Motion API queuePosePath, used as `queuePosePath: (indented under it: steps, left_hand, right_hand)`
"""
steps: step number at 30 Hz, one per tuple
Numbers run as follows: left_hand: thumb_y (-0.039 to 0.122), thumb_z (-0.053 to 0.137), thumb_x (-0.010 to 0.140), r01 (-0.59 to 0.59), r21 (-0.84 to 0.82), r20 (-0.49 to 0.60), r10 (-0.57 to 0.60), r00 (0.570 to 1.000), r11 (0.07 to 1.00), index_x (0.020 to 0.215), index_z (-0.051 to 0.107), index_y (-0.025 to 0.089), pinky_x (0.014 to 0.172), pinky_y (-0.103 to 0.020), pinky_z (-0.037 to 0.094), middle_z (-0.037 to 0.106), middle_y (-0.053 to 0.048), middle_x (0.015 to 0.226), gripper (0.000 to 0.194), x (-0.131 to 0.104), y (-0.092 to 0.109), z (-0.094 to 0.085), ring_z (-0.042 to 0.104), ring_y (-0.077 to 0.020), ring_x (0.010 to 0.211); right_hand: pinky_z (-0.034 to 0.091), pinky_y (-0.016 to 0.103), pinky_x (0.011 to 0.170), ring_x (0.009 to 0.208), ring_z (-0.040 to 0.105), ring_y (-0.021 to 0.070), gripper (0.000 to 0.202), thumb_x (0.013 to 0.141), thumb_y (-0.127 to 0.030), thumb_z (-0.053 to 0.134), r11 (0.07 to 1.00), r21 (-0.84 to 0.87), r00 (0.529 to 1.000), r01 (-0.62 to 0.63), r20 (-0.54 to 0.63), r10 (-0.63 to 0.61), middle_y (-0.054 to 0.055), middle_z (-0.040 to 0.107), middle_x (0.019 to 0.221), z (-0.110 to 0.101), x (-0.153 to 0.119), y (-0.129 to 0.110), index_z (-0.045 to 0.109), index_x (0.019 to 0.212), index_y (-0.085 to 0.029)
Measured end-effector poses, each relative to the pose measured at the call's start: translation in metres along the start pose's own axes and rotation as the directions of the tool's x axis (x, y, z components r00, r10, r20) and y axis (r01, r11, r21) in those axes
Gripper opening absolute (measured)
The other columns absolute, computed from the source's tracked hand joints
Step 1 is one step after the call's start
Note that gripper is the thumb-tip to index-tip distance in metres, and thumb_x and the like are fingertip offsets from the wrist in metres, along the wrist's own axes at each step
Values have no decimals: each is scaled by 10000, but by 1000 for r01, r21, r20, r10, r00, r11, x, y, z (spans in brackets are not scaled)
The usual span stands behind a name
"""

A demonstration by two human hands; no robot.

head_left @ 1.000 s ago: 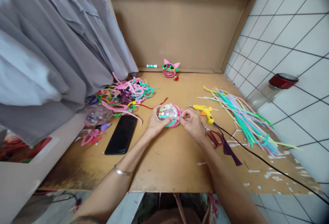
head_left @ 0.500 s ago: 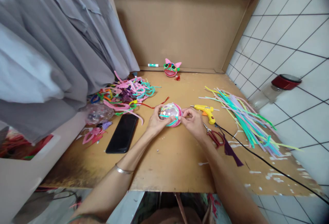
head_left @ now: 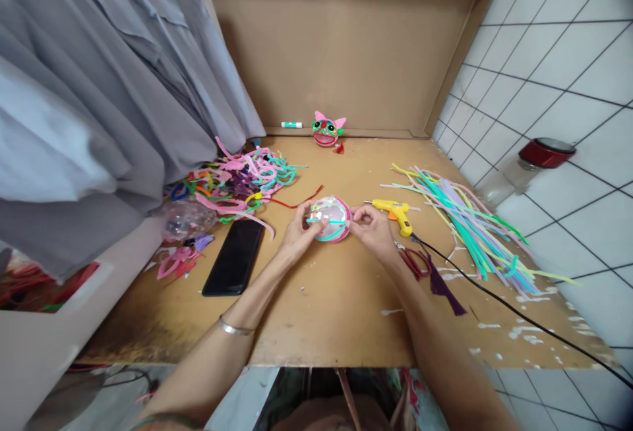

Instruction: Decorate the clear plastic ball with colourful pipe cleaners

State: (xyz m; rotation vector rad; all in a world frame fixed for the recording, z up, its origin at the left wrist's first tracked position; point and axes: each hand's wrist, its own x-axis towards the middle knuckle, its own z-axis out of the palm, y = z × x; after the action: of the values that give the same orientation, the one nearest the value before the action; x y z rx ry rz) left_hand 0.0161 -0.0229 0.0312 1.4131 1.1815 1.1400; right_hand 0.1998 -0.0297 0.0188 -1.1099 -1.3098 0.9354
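A clear plastic ball [head_left: 334, 211] trimmed with pink and turquoise pipe cleaner is held over the middle of the table. My left hand [head_left: 299, 228] wraps round its left side, the thumb pressing on the front. A turquoise pipe cleaner [head_left: 336, 222] runs across the ball's face. At the right side of the ball, my right hand [head_left: 370, 227] pinches the end of this strip between thumb and fingertips. Just right of that hand lies a yellow glue gun [head_left: 395, 211], and red-handled scissors [head_left: 414, 261] are beside my right wrist.
Loose pipe cleaners [head_left: 459, 227] lie in a bundle at right, a tangled heap [head_left: 247, 174] at left. A black phone [head_left: 235, 258] rests left of my forearm. Behind stand a finished animal-face ball [head_left: 326, 130] and a glue stick [head_left: 291, 125]. A purple tassel [head_left: 444, 286] and black cord [head_left: 499, 307] lie at right.
The ball has turned slightly in my left hand, and the turquoise strip now lies more level across its front. My right hand stays pinched at its right edge.
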Motion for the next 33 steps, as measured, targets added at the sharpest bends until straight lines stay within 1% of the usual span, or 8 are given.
queuePosePath:
  steps: [4, 8, 12, 16, 20, 26, 29, 33]
  left_hand:
    - [357, 647, 671, 8, -8, 75, -7, 997, 1000, 1272, 508, 160, 880, -342, 504, 601, -110, 1268, 648, 0, 2, -5, 598, -250, 1081]
    - [334, 712, 624, -14, -16, 160, 17, 987, 1000, 1355, 457, 149, 962, -377, 474, 591, -127, 1294, 796, 1, 1, -8, 587, -265, 1125]
    - [320, 767, 592, -56, 31, 179, 50, 983, 998, 1404, 399, 135, 985, -407, 462, 576, -147, 1304, 910, 1, -4, -9, 595, -261, 1107]
    - [297, 776, 601, -93, 65, 204, 78, 976, 994, 1420, 376, 126, 993, -421, 458, 542, -163, 1332, 927, 4, -11, -10, 580, -263, 1131]
    - [253, 785, 596, -170, 87, 192, 151, 970, 982, 1406, 404, 144, 1034, -446, 424, 542, -154, 1339, 902, 4, -15, -10, 529, -285, 1210]
    - [227, 793, 589, -249, 124, 159, 228, 960, 961, 1398, 425, 171, 1075, -438, 382, 544, -126, 1346, 890, 5, -22, -6, 512, -290, 1238]
    - [242, 815, 565, -256, 95, 146, 241, 959, 962, 1398, 429, 179, 1079, -452, 377, 535, -134, 1357, 920, 7, -30, -5, 496, -308, 1259]
    - [253, 834, 558, -236, 84, 130, 224, 966, 968, 1409, 422, 182, 1081, -469, 376, 531, -144, 1361, 948, 10, -38, -6, 491, -323, 1265]
  right_hand:
    - [543, 372, 796, 867, 671, 208, 290, 605, -360, 742, 997, 57, 999, -51, -17, 52, 50, 691, 910, -3, 2, -4, 494, 654, -218]
    - [536, 392, 809, 847, 672, 212, 363, 538, -393, 798, 992, 75, 994, -99, -32, 102, 58, 701, 909, -6, 5, -6, 495, 628, -213]
    - [532, 392, 802, 824, 671, 210, 405, 491, -415, 828, 989, 76, 991, -123, -47, 127, 63, 699, 908, -9, 7, -5, 506, 619, -207]
    - [533, 377, 796, 840, 671, 211, 425, 480, -425, 841, 989, 89, 992, -120, -33, 124, 64, 703, 916, -11, 8, -2, 505, 620, -206]
    - [532, 370, 792, 824, 670, 203, 419, 491, -411, 844, 990, 89, 994, -109, -7, 110, 60, 709, 914, -13, 10, 2, 505, 632, -210]
    - [525, 357, 781, 807, 661, 190, 384, 533, -407, 822, 990, 110, 996, -85, 11, 84, 46, 702, 883, -17, 12, 10, 509, 645, -215]
    - [524, 357, 784, 798, 659, 183, 377, 544, -409, 817, 988, 128, 996, -84, 28, 81, 43, 704, 892, -18, 12, 11, 513, 648, -213]
    - [523, 350, 767, 800, 656, 183, 371, 547, -403, 821, 987, 135, 996, -86, 43, 81, 43, 708, 892, -20, 11, 9, 518, 648, -213]
